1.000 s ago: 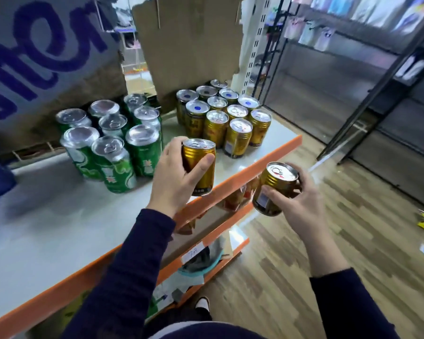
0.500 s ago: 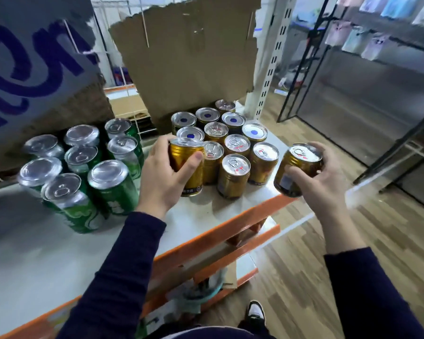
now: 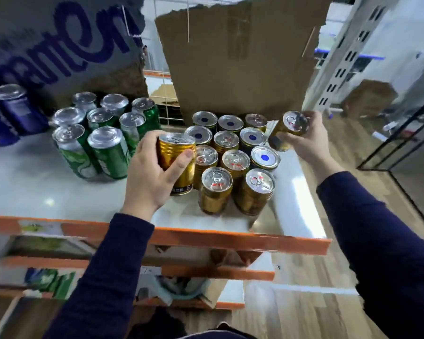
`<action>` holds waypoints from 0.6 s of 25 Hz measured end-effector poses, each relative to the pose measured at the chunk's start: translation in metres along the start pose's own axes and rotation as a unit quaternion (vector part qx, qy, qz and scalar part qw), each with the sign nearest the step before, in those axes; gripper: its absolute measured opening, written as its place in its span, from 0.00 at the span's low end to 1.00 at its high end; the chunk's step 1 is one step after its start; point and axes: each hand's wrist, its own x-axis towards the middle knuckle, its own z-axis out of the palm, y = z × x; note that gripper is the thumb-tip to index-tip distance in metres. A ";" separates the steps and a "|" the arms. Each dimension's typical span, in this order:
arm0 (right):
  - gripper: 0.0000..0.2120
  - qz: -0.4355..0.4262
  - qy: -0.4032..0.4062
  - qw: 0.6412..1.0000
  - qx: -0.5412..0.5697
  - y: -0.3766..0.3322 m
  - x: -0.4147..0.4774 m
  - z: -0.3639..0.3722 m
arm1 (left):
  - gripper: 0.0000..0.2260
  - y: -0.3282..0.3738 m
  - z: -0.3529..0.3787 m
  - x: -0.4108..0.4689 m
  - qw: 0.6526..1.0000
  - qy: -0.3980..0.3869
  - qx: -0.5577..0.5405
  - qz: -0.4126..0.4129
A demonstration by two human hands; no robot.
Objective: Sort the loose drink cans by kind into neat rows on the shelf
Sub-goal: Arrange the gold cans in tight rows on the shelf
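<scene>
1. Gold-coloured metal is in both hands. A short gold cylindrical can with a silver pull-tab lid (image 3: 176, 165) is gripped upright by the left hand (image 3: 152, 177), with the thumb across its front and the fingers curled behind. It is held at the left edge of the gold group; whether its base touches the shelf cannot be told.
2. A second short gold can (image 3: 289, 129) is held tilted in the right hand (image 3: 309, 140), with the fingers wrapped round it, above the group's back right corner.
3. The block of standing gold cans (image 3: 235, 160) is already packed in tight rows. Some lids are marked with blue dots and others with red, so two kinds may be mixed.
4. Taller green aluminium cans with plain silver tops (image 3: 103, 133) are clustered to the left, apart from the gold. Dark blue cans (image 3: 12, 111) are seen at the far left.
5. The sorting is judged well advanced: the two held cans remain to be placed, and the green cluster could be squared.
6. The cans are borne on a glossy white shelf board (image 3: 34, 187) with an orange painted front rail (image 3: 206, 237). A torn brown cardboard sheet (image 3: 238, 57) is propped behind.
</scene>
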 end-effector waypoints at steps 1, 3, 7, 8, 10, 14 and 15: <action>0.31 -0.002 -0.012 1.000 0.002 0.006 0.008 0.010 | 0.29 0.004 0.000 -0.005 1.000 0.014 0.003 -0.005; 0.29 0.005 -0.043 0.999 -0.003 0.018 0.015 0.025 | 0.28 0.012 -0.001 -0.011 0.999 0.038 0.017 -0.009; 0.20 0.023 -0.107 0.994 0.005 0.039 0.012 0.025 | 0.26 0.034 0.002 -0.010 0.998 0.065 0.006 0.000; 0.20 0.025 -0.122 0.992 -0.006 0.042 0.006 0.019 | 0.25 0.041 0.005 -0.006 0.998 0.066 -0.008 0.005; 0.19 0.012 -0.137 0.985 -0.101 0.053 -0.016 0.002 | 0.23 0.059 0.016 0.008 0.997 0.058 -0.043 0.024; 0.11 -0.068 -0.131 0.961 -0.235 0.085 -0.090 -0.029 | 0.19 0.099 0.062 0.045 0.987 -0.017 -0.154 0.050; 0.09 -0.078 -0.131 0.960 -0.234 0.089 -0.105 -0.032 | 0.18 0.107 0.076 0.054 0.983 -0.036 -0.174 0.053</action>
